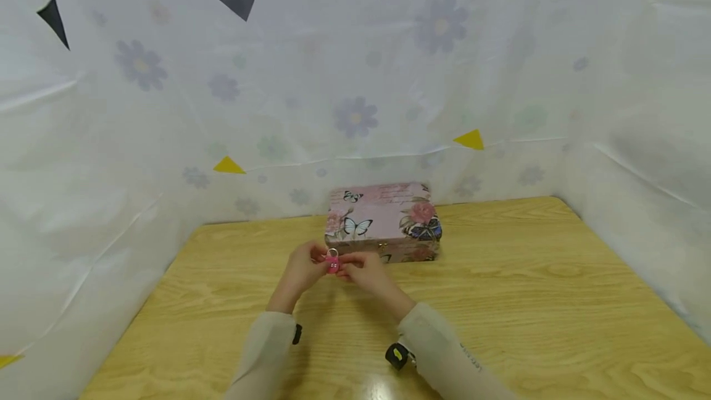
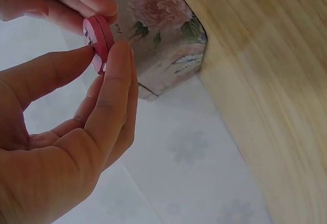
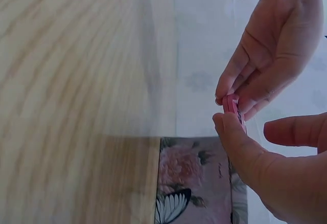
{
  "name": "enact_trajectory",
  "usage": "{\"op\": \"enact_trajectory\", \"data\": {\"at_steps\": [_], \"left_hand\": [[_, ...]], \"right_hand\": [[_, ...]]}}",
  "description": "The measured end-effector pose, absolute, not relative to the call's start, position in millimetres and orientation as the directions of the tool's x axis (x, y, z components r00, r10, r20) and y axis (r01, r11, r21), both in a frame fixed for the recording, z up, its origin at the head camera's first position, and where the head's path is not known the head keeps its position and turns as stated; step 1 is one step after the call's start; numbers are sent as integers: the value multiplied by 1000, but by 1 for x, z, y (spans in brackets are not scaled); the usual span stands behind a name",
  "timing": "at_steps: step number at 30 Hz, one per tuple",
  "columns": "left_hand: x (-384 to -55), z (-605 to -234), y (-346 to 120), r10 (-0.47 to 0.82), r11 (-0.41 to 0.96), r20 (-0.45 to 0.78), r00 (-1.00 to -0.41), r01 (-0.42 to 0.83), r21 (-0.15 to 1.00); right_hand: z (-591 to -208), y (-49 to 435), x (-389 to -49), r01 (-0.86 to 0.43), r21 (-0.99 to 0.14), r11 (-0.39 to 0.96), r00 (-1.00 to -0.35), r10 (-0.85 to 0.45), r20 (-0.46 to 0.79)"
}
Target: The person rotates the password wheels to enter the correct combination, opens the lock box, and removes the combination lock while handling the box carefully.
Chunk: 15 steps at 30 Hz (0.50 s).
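A small pink padlock (image 1: 332, 265) with a silvery loop on top is held up in front of the patterned box (image 1: 383, 215). My left hand (image 1: 303, 269) pinches it between thumb and fingers, which shows closely in the left wrist view, where the padlock (image 2: 98, 40) is edge-on with marks on its face. From the other side my right hand (image 1: 369, 273) touches the padlock with its fingertips. In the right wrist view the right thumb (image 3: 291, 131) stands apart from the padlock (image 3: 233, 106). Fingers partly hide the padlock's body.
The closed box, printed with butterflies and roses, stands toward the table's back and has a small metal clasp (image 1: 382, 246) on its front. The wooden table (image 1: 533, 301) extends to both sides. White flowered sheeting (image 1: 311, 110) hangs around it.
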<state>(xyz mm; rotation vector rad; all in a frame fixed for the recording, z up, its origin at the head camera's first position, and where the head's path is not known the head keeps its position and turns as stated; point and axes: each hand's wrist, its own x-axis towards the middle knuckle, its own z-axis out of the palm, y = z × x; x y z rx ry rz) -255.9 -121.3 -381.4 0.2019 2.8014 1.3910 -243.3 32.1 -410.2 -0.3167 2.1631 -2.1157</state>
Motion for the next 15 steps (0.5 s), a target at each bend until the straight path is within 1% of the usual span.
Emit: {"op": "enact_trajectory", "data": {"at_steps": [8, 15], "left_hand": [[-255, -384, -133, 81, 663, 1, -997, 55, 746], [-258, -388, -138, 67, 721, -48, -997, 15, 692]], "right_hand": [[-418, 13, -241, -95, -981, 167, -974, -221, 57], [-421, 6, -246, -14, -979, 204, -968, -246, -38]]}}
